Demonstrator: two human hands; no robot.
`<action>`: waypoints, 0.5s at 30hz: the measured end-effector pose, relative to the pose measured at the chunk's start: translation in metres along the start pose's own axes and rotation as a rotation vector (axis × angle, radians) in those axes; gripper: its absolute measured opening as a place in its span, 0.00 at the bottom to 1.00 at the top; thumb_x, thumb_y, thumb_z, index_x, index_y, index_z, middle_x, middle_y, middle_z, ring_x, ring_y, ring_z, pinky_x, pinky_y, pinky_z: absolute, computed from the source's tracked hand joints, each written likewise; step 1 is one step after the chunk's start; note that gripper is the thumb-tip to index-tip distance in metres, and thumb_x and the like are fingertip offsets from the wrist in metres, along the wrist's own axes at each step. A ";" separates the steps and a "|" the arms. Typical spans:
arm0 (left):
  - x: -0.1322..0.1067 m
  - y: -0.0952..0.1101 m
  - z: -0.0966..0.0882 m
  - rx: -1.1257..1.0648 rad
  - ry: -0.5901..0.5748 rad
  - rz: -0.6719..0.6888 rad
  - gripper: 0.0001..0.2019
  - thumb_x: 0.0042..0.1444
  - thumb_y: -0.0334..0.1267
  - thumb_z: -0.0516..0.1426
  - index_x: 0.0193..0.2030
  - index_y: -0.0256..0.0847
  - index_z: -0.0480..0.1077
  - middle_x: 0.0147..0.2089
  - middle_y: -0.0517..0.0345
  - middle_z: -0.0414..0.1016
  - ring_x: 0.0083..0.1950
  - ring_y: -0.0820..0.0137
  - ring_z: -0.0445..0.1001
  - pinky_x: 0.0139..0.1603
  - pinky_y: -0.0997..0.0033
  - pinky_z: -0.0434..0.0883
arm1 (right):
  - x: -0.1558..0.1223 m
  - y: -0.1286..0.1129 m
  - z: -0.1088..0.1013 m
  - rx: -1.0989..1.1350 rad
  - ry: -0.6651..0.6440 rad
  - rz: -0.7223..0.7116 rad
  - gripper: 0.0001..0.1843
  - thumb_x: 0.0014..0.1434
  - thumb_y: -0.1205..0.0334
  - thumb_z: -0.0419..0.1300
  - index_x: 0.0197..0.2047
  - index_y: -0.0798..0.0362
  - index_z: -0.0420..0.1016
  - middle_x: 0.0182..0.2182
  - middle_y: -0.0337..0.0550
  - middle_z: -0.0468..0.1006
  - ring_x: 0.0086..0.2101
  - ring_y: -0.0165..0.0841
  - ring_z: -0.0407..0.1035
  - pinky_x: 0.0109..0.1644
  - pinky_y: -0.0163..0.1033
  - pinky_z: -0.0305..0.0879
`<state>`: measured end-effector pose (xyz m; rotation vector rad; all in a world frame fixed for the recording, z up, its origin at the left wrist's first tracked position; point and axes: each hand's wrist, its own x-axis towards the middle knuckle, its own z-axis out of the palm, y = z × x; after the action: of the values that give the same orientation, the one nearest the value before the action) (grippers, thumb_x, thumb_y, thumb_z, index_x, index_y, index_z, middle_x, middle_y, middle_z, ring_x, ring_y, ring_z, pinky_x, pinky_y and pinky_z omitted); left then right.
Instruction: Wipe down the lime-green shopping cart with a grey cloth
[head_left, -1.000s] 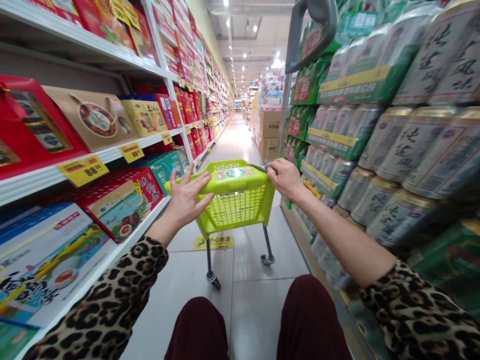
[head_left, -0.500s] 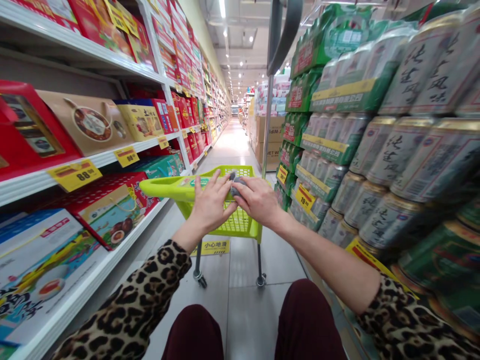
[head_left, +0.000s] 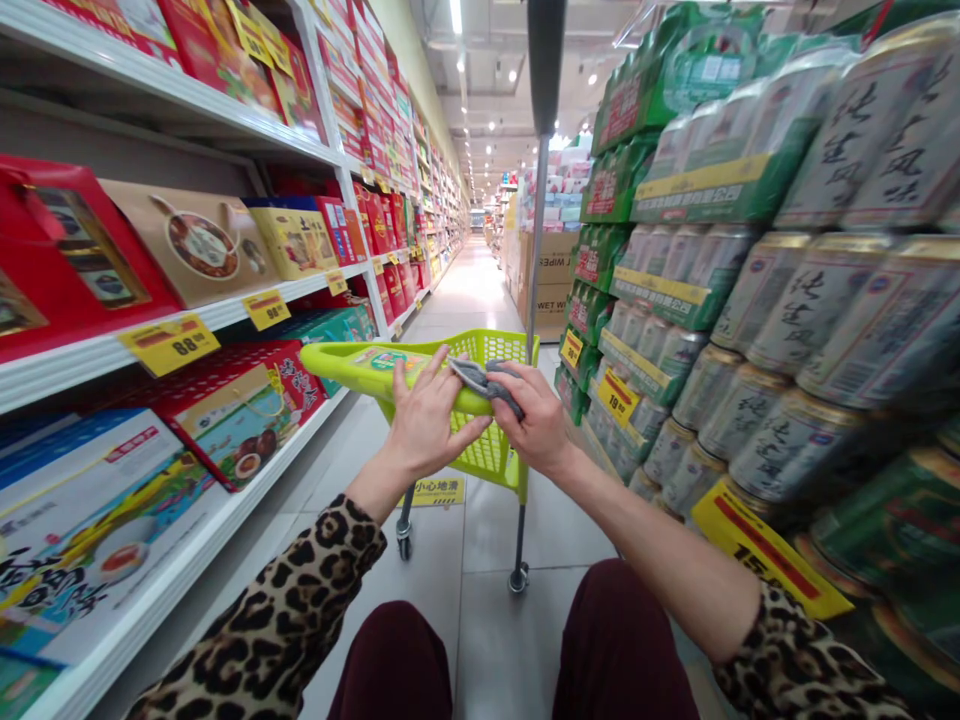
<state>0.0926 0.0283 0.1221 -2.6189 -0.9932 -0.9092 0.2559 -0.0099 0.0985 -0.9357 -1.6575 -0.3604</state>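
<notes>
Right grip [head_left: 538,424] pinches a folded grey cloth [head_left: 472,376] at the near edge's right end on a lime-green plastic wheeled cart [head_left: 327,363]; left grip [head_left: 421,426] spreads unclenched over that edge. Likely wiping step; next stroke needs cart braced.

Green cart [head_left: 491,452] turned askew; left hand [head_left: 425,418] and right hand [head_left: 536,415] drawn closer together; grey cloth [head_left: 474,377], seemingly, more exposed

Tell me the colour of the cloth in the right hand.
Grey; the cloth shows best in the head view.
</notes>
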 end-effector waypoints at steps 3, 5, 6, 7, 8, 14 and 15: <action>-0.004 -0.004 -0.001 -0.050 0.007 0.004 0.25 0.55 0.52 0.47 0.56 0.41 0.60 0.61 0.50 0.61 0.67 0.56 0.50 0.64 0.42 0.32 | -0.002 0.002 0.000 0.045 0.003 -0.011 0.15 0.60 0.60 0.48 0.45 0.52 0.71 0.45 0.49 0.73 0.48 0.36 0.66 0.53 0.45 0.65; -0.007 -0.012 -0.003 -0.083 0.002 0.002 0.22 0.55 0.52 0.46 0.52 0.43 0.64 0.60 0.51 0.63 0.66 0.57 0.51 0.64 0.44 0.33 | -0.008 0.009 -0.001 0.046 0.038 0.033 0.15 0.60 0.60 0.47 0.45 0.51 0.71 0.45 0.49 0.73 0.48 0.36 0.67 0.53 0.46 0.65; -0.007 -0.016 -0.005 -0.098 -0.002 -0.001 0.21 0.55 0.52 0.45 0.50 0.43 0.65 0.60 0.52 0.64 0.66 0.58 0.52 0.64 0.44 0.33 | -0.012 0.014 0.000 0.034 0.066 0.062 0.15 0.60 0.60 0.47 0.45 0.51 0.71 0.44 0.49 0.73 0.48 0.37 0.67 0.53 0.47 0.65; -0.008 -0.020 -0.007 -0.113 -0.002 -0.005 0.20 0.56 0.52 0.45 0.47 0.44 0.66 0.59 0.53 0.65 0.66 0.58 0.53 0.64 0.44 0.34 | -0.018 0.019 0.000 0.017 0.090 0.089 0.15 0.60 0.61 0.47 0.45 0.51 0.71 0.44 0.49 0.74 0.48 0.37 0.67 0.53 0.48 0.64; -0.008 -0.023 -0.009 -0.126 -0.003 -0.011 0.19 0.56 0.51 0.45 0.45 0.44 0.66 0.59 0.53 0.66 0.65 0.59 0.53 0.64 0.44 0.34 | -0.026 0.024 0.001 0.002 0.103 0.114 0.15 0.60 0.61 0.47 0.45 0.51 0.71 0.44 0.49 0.74 0.47 0.38 0.67 0.53 0.48 0.64; -0.003 -0.009 -0.018 -0.084 0.015 -0.147 0.17 0.56 0.51 0.45 0.37 0.43 0.68 0.57 0.51 0.67 0.63 0.57 0.57 0.62 0.36 0.37 | -0.059 0.041 0.005 0.002 0.142 0.307 0.14 0.59 0.59 0.48 0.40 0.53 0.72 0.38 0.50 0.75 0.41 0.38 0.70 0.46 0.45 0.68; -0.002 -0.002 -0.018 -0.055 0.022 -0.164 0.17 0.56 0.51 0.46 0.39 0.43 0.68 0.57 0.50 0.67 0.63 0.56 0.57 0.62 0.35 0.38 | -0.057 0.040 0.006 -0.011 0.200 0.349 0.15 0.60 0.59 0.47 0.40 0.53 0.72 0.37 0.50 0.75 0.41 0.38 0.70 0.46 0.45 0.68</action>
<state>0.0819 0.0216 0.1355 -2.5957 -1.2085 -1.0129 0.2834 -0.0022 0.0345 -1.1362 -1.2836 -0.2175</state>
